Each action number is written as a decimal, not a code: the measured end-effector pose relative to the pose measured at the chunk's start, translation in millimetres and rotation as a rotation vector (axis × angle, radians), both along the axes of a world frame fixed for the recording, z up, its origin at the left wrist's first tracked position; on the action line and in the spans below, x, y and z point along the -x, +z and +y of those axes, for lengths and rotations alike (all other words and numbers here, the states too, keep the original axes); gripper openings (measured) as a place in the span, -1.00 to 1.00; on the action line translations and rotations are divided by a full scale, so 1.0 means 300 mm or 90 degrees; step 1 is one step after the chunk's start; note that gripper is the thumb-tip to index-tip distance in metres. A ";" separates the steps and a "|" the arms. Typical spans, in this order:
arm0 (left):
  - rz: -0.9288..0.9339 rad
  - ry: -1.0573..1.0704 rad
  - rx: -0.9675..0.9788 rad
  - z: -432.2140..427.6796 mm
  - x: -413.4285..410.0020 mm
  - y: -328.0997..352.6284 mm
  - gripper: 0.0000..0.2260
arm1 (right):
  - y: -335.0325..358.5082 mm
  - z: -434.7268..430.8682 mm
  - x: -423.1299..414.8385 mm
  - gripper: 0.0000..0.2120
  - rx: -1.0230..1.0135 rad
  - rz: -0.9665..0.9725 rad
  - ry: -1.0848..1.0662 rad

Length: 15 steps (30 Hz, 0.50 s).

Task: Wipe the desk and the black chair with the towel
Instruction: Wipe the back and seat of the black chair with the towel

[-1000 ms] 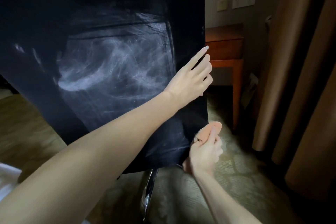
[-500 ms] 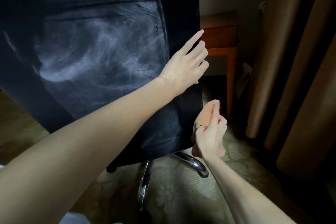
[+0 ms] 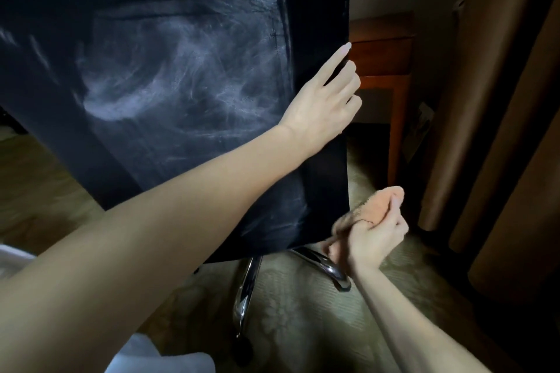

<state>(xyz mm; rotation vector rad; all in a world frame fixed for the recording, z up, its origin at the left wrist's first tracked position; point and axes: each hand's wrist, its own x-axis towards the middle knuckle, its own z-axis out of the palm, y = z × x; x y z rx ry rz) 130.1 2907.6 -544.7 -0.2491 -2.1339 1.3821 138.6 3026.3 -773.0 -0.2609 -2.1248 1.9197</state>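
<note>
The black chair (image 3: 188, 94) with a creased, leather-like back fills the upper left, its surface streaked with pale, dusty smears. The left hand (image 3: 321, 100) lies on the back's right edge. The index finger points straight up along the edge while the other fingers hook round it, and the thumb is hidden.

Lower down, the right hand (image 3: 374, 239) is clenched round a bunched peach-pink terry towel (image 3: 383, 206), which sticks up out of the fist just beside the back's lower right corner — whether it touches the chair cannot be told.

Curved chrome base legs (image 3: 322, 263) splay out under the chair over a pale patterned carpet (image 3: 303, 327). Behind the chair stands a reddish-brown wooden table (image 3: 385, 51), with brown curtain folds (image 3: 500, 100) hanging to its right.
</note>
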 end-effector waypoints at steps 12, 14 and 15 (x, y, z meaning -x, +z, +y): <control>-0.025 0.057 -0.050 0.016 0.051 -0.013 -0.68 | 0.027 -0.254 -0.207 -0.39 -0.154 -0.052 0.168; -0.017 0.058 -0.044 0.024 0.049 -0.021 -0.65 | 0.021 -0.239 -0.204 -0.35 -0.105 -0.078 0.257; -0.014 0.052 -0.042 0.023 0.040 -0.027 -0.62 | 0.023 -0.211 -0.197 -0.30 -0.066 -0.095 0.295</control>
